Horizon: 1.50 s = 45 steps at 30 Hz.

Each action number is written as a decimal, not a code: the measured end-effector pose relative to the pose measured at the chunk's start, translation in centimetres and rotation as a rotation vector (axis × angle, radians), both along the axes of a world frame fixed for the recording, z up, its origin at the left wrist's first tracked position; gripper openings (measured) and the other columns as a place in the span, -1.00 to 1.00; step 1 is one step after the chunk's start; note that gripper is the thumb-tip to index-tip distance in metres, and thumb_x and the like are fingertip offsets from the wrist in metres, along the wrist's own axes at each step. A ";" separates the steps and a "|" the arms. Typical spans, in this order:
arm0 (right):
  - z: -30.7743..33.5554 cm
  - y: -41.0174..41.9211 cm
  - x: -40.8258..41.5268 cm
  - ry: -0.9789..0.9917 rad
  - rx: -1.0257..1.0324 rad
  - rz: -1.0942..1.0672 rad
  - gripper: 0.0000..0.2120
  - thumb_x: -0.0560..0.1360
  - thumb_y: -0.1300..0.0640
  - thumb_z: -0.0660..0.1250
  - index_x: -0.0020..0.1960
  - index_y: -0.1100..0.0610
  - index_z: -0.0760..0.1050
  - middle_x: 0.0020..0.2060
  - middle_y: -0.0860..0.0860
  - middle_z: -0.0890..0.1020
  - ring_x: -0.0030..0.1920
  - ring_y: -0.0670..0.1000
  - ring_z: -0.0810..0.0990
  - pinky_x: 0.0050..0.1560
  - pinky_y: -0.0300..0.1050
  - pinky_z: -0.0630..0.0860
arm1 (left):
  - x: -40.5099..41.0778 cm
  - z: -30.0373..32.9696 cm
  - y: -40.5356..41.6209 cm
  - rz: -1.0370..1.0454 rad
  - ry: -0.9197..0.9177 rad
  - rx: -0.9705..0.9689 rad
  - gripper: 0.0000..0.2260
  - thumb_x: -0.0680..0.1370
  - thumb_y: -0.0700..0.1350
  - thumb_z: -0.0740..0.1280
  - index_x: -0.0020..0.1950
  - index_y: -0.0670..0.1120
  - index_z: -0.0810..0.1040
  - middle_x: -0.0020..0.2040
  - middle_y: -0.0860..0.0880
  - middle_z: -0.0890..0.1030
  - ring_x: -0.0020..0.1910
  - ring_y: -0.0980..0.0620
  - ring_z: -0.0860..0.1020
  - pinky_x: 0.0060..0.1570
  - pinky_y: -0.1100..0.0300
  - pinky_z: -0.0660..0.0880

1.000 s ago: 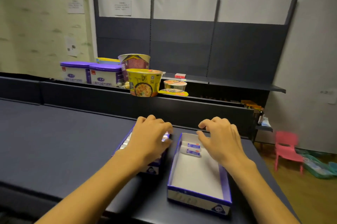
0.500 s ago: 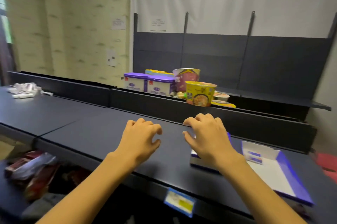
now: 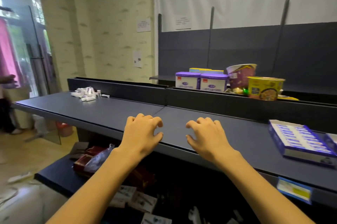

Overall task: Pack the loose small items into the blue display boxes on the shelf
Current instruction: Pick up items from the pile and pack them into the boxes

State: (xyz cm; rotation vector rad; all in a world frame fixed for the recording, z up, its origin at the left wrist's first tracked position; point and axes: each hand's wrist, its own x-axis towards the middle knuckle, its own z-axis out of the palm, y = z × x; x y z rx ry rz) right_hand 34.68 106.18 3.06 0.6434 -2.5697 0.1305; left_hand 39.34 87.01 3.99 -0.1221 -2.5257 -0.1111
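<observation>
Left hand (image 3: 141, 135) and right hand (image 3: 207, 137) hover over near shelf (image 3: 109, 112) edge, fingers loosely curled, grasping nothing. Filled blue display box (image 3: 299, 140) at right. Loose small items (image 3: 87, 92) piled far left.

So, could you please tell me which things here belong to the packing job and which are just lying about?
Job:
- pile of loose small items
- filled blue display box
- left hand, right hand, both empty

Lying about:
- purple-lidded tubs
- yellow noodle bowl
- shelf price tag
</observation>
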 end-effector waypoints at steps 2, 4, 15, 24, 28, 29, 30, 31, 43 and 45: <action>0.1 -2.5 0.0 0.007 0.000 0.016 -0.65 0.59 -0.03 0.15 0.36 -0.02 0.37 0.17 0.01 0.52 0.18 0.09 0.43 0.16 -0.02 0.28 | 0.2 0.0 -2.5 0.012 0.009 0.007 -0.75 0.56 0.10 0.23 0.21 0.10 0.48 0.12 0.11 0.57 0.16 0.04 0.43 0.16 0.12 0.23; 0.3 -4.8 -0.3 0.020 0.002 0.028 -0.65 0.59 -0.02 0.15 0.36 -0.02 0.37 0.16 0.02 0.52 0.17 0.09 0.43 0.15 -0.02 0.28 | 0.2 -0.1 -4.7 0.028 0.017 0.015 -0.75 0.56 0.10 0.23 0.21 0.09 0.48 0.11 0.10 0.58 0.16 0.03 0.43 0.15 0.12 0.23; -0.6 -19.0 -4.9 0.014 0.031 0.091 -0.67 0.58 -0.02 0.18 0.32 0.00 0.40 0.11 0.02 0.54 0.13 0.10 0.45 0.11 -0.01 0.30 | -2.2 -1.5 -18.2 0.109 0.015 0.030 -0.76 0.57 0.09 0.23 0.21 0.11 0.48 0.11 0.11 0.58 0.15 0.05 0.43 0.15 0.11 0.25; -0.4 -33.8 -12.2 0.004 -0.003 0.122 -0.65 0.56 -0.06 0.20 0.31 0.00 0.40 0.13 0.03 0.54 0.16 0.12 0.45 0.11 0.01 0.31 | -8.9 -1.6 -32.6 0.151 -0.066 -0.001 -0.75 0.56 0.11 0.24 0.21 0.10 0.48 0.11 0.10 0.58 0.16 0.03 0.43 0.17 0.10 0.26; -0.3 -38.6 -15.8 0.003 -0.004 0.112 -0.64 0.56 -0.06 0.21 0.33 0.00 0.39 0.16 0.03 0.54 0.19 0.11 0.45 0.14 0.00 0.32 | -12.5 -1.3 -38.0 0.147 -0.072 -0.005 -0.74 0.55 0.12 0.25 0.22 0.11 0.48 0.11 0.10 0.58 0.15 0.04 0.44 0.19 0.09 0.28; -0.3 -39.6 -16.4 0.002 0.000 0.109 -0.63 0.56 -0.06 0.21 0.34 -0.01 0.39 0.16 0.03 0.53 0.20 0.11 0.44 0.15 0.00 0.32 | -13.2 -1.4 -39.2 0.144 -0.071 0.001 -0.73 0.55 0.11 0.26 0.22 0.11 0.48 0.11 0.10 0.58 0.15 0.04 0.44 0.19 0.09 0.28; -0.3 -40.6 -17.1 -0.002 0.008 0.106 -0.63 0.56 -0.06 0.20 0.34 -0.01 0.38 0.17 0.03 0.53 0.21 0.11 0.44 0.15 0.00 0.31 | -14.0 -1.4 -40.4 0.139 -0.071 0.009 -0.73 0.55 0.11 0.26 0.22 0.11 0.48 0.11 0.10 0.58 0.15 0.05 0.44 0.19 0.10 0.28; -0.4 -41.7 -17.7 -0.008 0.019 0.103 -0.63 0.56 -0.06 0.20 0.34 -0.01 0.38 0.17 0.03 0.53 0.21 0.11 0.44 0.15 0.00 0.31 | -14.7 -1.4 -41.5 0.133 -0.071 0.018 -0.73 0.55 0.11 0.26 0.22 0.10 0.48 0.11 0.10 0.58 0.15 0.05 0.44 0.20 0.10 0.28; -1.4 -54.3 -24.0 -0.042 0.077 0.008 -0.62 0.56 -0.09 0.20 0.35 -0.02 0.37 0.21 0.03 0.52 0.24 0.11 0.43 0.17 -0.02 0.30 | -23.1 -2.2 -55.5 0.033 -0.090 0.055 -0.74 0.56 0.08 0.27 0.24 0.10 0.48 0.11 0.09 0.58 0.16 0.07 0.45 0.21 0.11 0.28; -1.6 -56.6 -24.9 -0.060 0.078 -0.031 -0.62 0.56 -0.09 0.20 0.34 -0.02 0.37 0.21 0.03 0.51 0.25 0.11 0.43 0.18 -0.02 0.30 | -24.6 -2.6 -58.0 0.006 -0.112 0.057 -0.74 0.56 0.09 0.26 0.23 0.10 0.48 0.11 0.10 0.58 0.15 0.06 0.45 0.20 0.11 0.28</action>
